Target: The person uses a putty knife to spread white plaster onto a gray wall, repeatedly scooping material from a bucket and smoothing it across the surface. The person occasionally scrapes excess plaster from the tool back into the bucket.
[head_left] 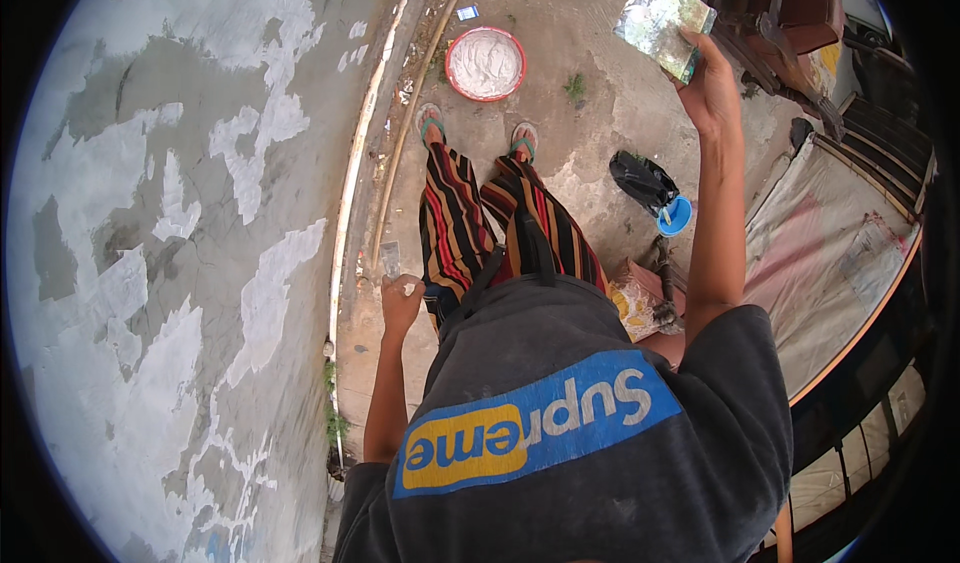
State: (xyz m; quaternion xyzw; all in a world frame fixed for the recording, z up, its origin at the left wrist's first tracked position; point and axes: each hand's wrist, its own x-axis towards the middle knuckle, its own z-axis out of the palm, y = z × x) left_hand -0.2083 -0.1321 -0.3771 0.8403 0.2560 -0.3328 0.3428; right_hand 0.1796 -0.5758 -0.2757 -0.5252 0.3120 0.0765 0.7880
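Note:
Low beside my striped trouser leg, my left hand (402, 303) is closed around the handle of a small putty knife (390, 258), its flat blade pointing away from me. My right hand (712, 98) is raised far out to the right. It grips the near edge of a thin square sheet (665, 21) with a mottled white, green and grey face; its material is unclear. On the ground ahead of my feet stands a red-rimmed basin (486, 64) filled with white paste.
A grey wall (180, 293) with white patches rises along my left. A pipe (352, 163) and litter run along its foot. At my right lie a black bag (643, 181) and a blue container (675, 217). Brown furniture (775, 23) and a pale cloth-covered surface (830, 253) stand farther right.

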